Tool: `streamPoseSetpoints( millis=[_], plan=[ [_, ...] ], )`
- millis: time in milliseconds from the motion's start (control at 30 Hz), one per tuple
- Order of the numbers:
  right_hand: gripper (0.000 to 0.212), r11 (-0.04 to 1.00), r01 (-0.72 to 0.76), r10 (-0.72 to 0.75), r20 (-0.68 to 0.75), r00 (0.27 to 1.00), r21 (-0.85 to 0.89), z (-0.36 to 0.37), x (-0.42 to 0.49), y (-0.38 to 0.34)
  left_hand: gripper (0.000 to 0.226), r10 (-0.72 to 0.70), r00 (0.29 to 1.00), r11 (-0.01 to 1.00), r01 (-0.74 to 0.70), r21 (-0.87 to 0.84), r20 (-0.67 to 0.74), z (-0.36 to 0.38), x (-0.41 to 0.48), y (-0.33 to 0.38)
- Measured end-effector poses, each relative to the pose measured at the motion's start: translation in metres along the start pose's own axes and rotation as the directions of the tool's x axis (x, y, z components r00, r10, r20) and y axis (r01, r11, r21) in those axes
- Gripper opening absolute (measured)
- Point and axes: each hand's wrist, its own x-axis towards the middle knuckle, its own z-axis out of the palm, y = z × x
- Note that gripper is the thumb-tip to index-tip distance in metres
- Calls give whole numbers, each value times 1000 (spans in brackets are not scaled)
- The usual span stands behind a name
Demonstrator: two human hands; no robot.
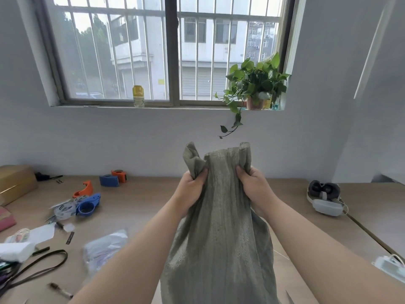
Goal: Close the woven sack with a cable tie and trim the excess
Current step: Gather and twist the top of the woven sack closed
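Observation:
A grey-green woven sack (221,238) hangs upright in front of me over the wooden table (140,205). My left hand (192,189) grips the left side of its top edge, bunching the cloth. My right hand (255,187) grips the right side at the same height. The sack's mouth stands open and crumpled above both fists. Its lower part drops out of view at the bottom. No cable tie or cutter can be made out with certainty.
Blue and orange tape dispensers (87,206) (112,178), plastic bags (105,246), a black strap (43,266) and small clutter lie on the left. A cardboard box (15,183) stands far left. A headset (324,198) rests right. A plant (254,86) sits on the sill.

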Motion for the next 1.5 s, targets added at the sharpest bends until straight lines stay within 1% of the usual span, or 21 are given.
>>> streamPoseSetpoints(
  millis=[67,133,167,233,267,300,333,367,433,600,800,867,933,1000,1067,1133,1233,1300,1333,1433,1500],
  plan=[
    [27,1000,-2,1,18,1000,18,8,-2,-1,33,-24,998,993,32,-117,66,10,-4,-4],
    [26,1000,7,-8,33,999,20,15,-4,-1,40,-30,992,980,53,-192,122,18,-11,-10],
    [25,1000,14,-15,40,999,15,17,-4,0,47,-22,989,977,52,-205,145,21,-13,-14],
    [21,999,43,-43,63,997,3,22,-6,1,71,16,980,978,26,-208,200,23,-14,-24],
    [19,997,68,-66,69,995,-23,23,-7,2,83,28,972,977,23,-211,234,23,-14,-26],
    [17,993,93,-88,69,994,-70,24,-7,1,88,37,962,977,21,-210,269,22,-14,-27],
    [16,988,112,-105,68,992,-109,23,-7,1,85,45,953,978,19,-209,300,21,-14,-27],
    [15,985,114,-106,66,992,-129,22,-7,0,76,52,946,980,14,-200,321,21,-14,-25],
    [13,991,86,-79,72,994,-103,20,-9,-2,57,64,936,986,-6,-165,346,22,-14,-18],
    [9,985,131,-120,98,988,-108,15,-10,-5,34,66,938,997,-47,-63,341,20,-11,-14],
    [19,987,102,-93,74,993,-125,7,-11,-3,33,62,958,998,-65,2,280,18,1,-27],
    [23,988,105,-97,80,992,-116,6,-14,-1,28,49,964,998,-60,32,261,19,2,-28],
    [26,985,132,-120,111,987,-108,6,-18,3,27,26,963,995,-50,85,267,20,3,-29],
    [28,983,135,-120,128,985,-121,3,-19,9,31,21,961,990,-58,126,274,20,4,-29],
    [38,978,120,-98,134,986,-170,-3,-21,15,31,18,959,990,-58,131,283,21,6,-29],
    [52,975,83,-47,175,984,-205,-8,-23,21,25,-11,966,990,-26,142,257,22,7,-27],
    [63,981,50,10,305,952,-190,-5,-28,31,15,-37,967,984,-8,176,252,25,10,-24],
    [73,953,95,-6,295,955,-287,-1,-27,38,9,-61,968,980,11,200,245,27,11,-21],
    [76,948,104,-18,275,961,-301,1,-27,41,9,-74,968,979,24,202,241,28,11,-19],
    [77,970,119,-64,251,966,-213,10,-27,43,10,-88,968,977,37,212,236,30,11,-13],
    [79,962,151,-98,232,968,-226,16,-19,47,13,-85,964,968,19,251,254,32,11,-8]
  ],
)
